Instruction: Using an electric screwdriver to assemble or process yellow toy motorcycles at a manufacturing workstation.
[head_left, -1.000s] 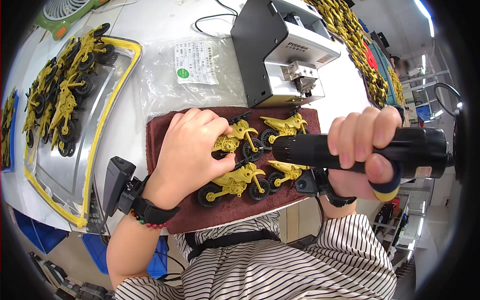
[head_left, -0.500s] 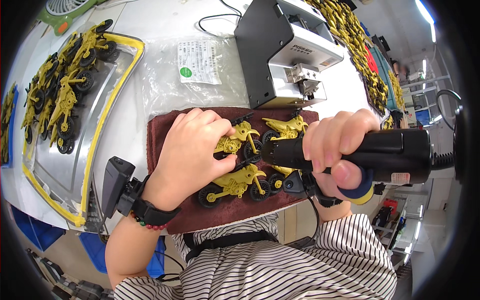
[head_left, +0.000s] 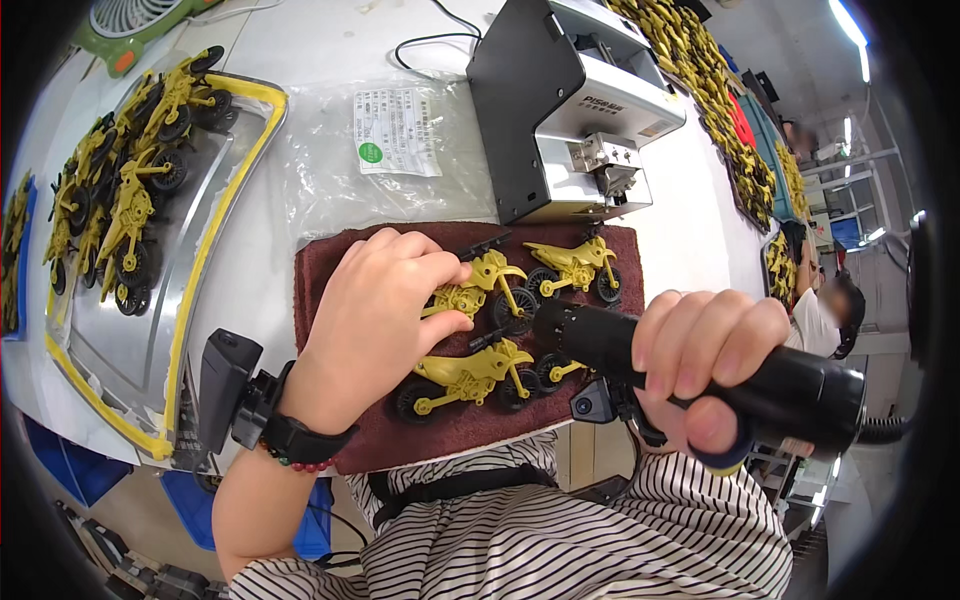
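Note:
My left hand [head_left: 372, 305] is closed, with thumb and fingers pinching the rear of a yellow and black toy motorcycle [head_left: 492, 272] that lies on a dark brown cloth [head_left: 350, 440]. In my right hand [head_left: 705, 345] is a thick black cylindrical power tool [head_left: 590, 335] with a coiled cord at its back. Its dark, perforated front end is close to the front wheel of the pinched motorcycle; whether they touch I cannot tell. A second toy motorcycle [head_left: 470, 372] lies nearer me, and another [head_left: 575, 262] lies to the right. One more is partly hidden under the tool.
Left, a metal tray [head_left: 200, 330] with a yellow rim holds a heap of toy motorcycles. Beyond the cloth are a clear plastic bag [head_left: 325, 170] and a grey and black machine [head_left: 525, 110]. Many more yellow toys [head_left: 700, 90] line the far right. Another person [head_left: 835, 310] is in the right background.
My right hand has swung the tool's rear end down toward me, and its front end has drawn slightly right. The right-hand motorcycle shows more fully. My left hand keeps its pinch, almost still.

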